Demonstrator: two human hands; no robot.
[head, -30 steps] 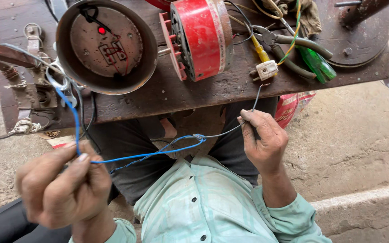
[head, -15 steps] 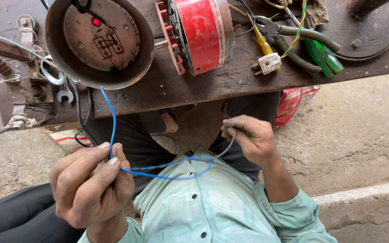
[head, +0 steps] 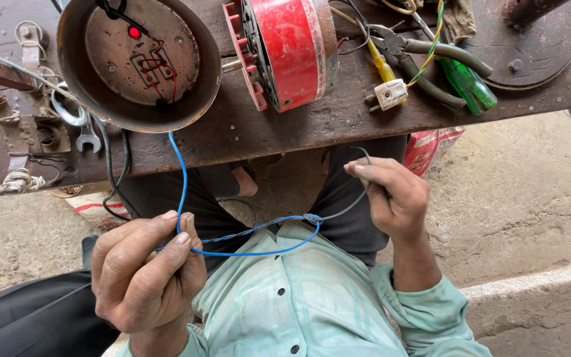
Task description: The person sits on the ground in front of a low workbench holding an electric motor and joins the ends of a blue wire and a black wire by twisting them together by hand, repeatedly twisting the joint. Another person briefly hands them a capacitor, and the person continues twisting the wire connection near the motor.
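both hands pinch the blue wire (head: 246, 251), left grip (head: 150, 271), right grip (head: 391, 195).

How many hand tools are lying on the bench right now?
3: a spanner at the left edge, pliers and a green-handled screwdriver at the right. Others may be hidden.

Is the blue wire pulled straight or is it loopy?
Loopy. The blue wire sags in a curve between the left hand and the right hand, with a small knot in the middle.
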